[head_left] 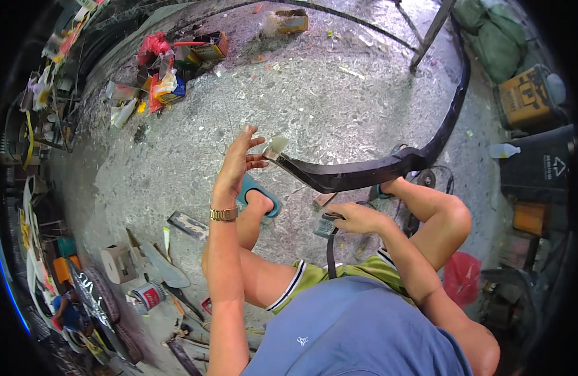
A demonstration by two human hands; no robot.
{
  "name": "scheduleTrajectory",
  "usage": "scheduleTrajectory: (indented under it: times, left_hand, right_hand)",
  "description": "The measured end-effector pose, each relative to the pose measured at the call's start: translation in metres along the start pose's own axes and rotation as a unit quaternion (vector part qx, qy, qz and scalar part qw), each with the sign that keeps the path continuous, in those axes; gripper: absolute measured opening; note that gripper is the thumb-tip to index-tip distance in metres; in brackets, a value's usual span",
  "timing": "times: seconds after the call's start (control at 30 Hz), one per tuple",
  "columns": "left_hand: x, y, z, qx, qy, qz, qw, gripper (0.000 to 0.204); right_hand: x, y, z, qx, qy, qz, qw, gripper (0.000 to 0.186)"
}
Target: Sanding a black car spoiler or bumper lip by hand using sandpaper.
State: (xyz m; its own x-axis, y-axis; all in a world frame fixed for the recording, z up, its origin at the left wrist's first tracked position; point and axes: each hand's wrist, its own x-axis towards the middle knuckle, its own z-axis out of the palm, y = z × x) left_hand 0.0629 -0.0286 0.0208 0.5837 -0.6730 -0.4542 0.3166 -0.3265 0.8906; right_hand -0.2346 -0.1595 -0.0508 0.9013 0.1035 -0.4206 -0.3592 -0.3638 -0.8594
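Note:
A long black curved strip point(358, 176), like a piece of vehicle trim, stretches from in front of me toward the far right. At its near end sits a pale, whitish flat piece point(276, 148). My left hand point(241, 160) is raised beside that end, fingers apart, and holds nothing; whether a fingertip touches the strip I cannot tell. Close to my lap, below the strip, my right hand point(358, 218) is closed on a small greyish flat thing point(325, 227). A black strap point(331, 257) runs from there toward my shorts.
A putty-stained flat board point(189, 225), a wide blade point(167, 263) and a can point(147, 297) lie left of my legs. Boxes and bags point(167, 88) stand far left. A yellow container point(532, 97) and a dark bin point(540, 163) line the right side.

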Motion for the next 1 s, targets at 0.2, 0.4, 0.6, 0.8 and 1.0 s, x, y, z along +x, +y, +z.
scheduleTrajectory:
  times: [0.2, 0.4, 0.6, 0.8, 1.0]
  left_hand:
    - [-0.008, 0.006, 0.001, -0.013, -0.021, -0.019, 1.0, 0.075]
    - [-0.028, 0.024, 0.007, -0.009, -0.059, -0.019, 0.998, 0.073]
    - [-0.051, 0.036, 0.024, -0.014, -0.147, 0.027, 0.989, 0.075]
    - [-0.073, 0.043, 0.038, -0.013, -0.167, 0.07, 0.983, 0.068]
    - [-0.084, 0.035, 0.055, -0.199, -0.212, 0.173, 0.941, 0.061]
  right_hand:
    - [0.008, -0.024, 0.011, -0.036, 0.002, -0.004, 0.999, 0.049]
    - [-0.032, -0.074, -0.009, 0.05, 0.206, 0.123, 0.969, 0.051]
    - [-0.016, -0.094, -0.007, -0.214, 0.428, -0.106, 0.871, 0.056]
    - [0.008, -0.071, -0.005, -0.017, 0.356, -0.068, 0.932, 0.058]
    - [-0.022, -0.105, -0.027, -0.02, 0.438, -0.205, 0.875, 0.047]
